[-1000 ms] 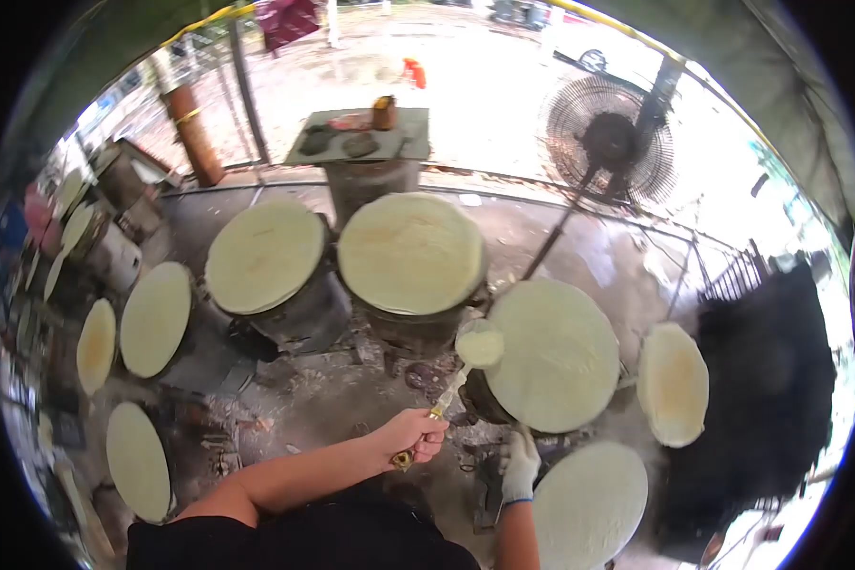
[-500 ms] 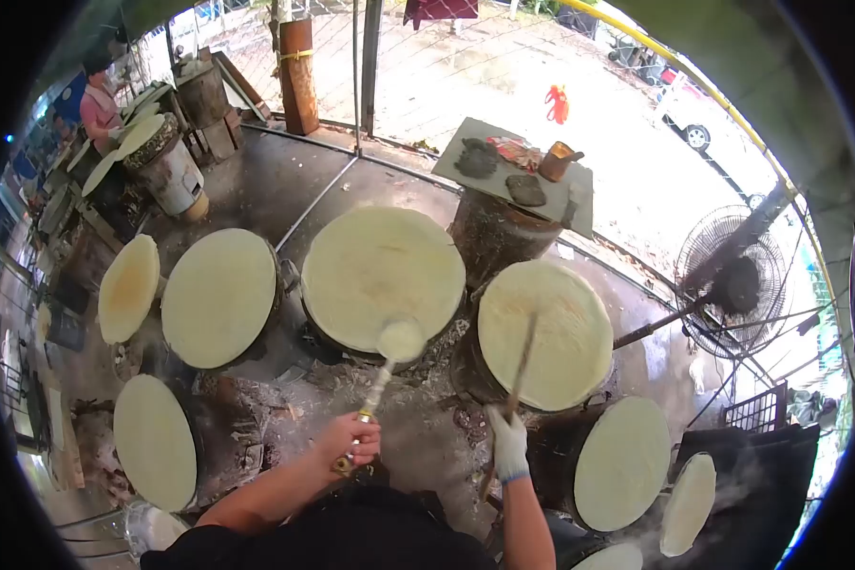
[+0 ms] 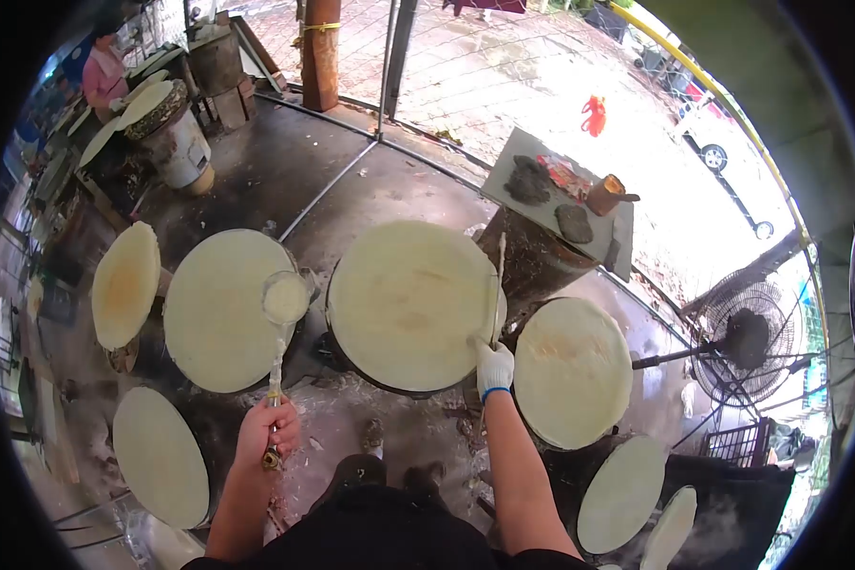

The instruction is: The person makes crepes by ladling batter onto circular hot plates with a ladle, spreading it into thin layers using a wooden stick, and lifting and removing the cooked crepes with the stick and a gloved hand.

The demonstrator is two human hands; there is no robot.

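My left hand point(image 3: 268, 430) is closed around the handle of a ladle point(image 3: 285, 298), whose round bowl holds pale batter over the right edge of a batter-covered griddle point(image 3: 220, 312). My right hand point(image 3: 494, 368), in a white glove, is closed on a thin wooden stick point(image 3: 501, 285). The stick stands along the right edge of the middle griddle point(image 3: 408, 309), which bears a thin pale round sheet. A further griddle point(image 3: 573, 373) with a browned patch on its sheet lies to the right of the gloved hand.
Other pale rounds point(image 3: 161, 458) lie at lower left and lower right. Behind the middle griddle, a board point(image 3: 532, 220) on a drum holds a can point(image 3: 606, 195) and dark cloths. A fan point(image 3: 746, 337) stands at right. Another person point(image 3: 104, 71) is at far upper left.
The view has swung rightward and back left. The ladle has moved from the middle griddle to the one on its left. My gloved hand and the stick have moved left to the middle griddle.
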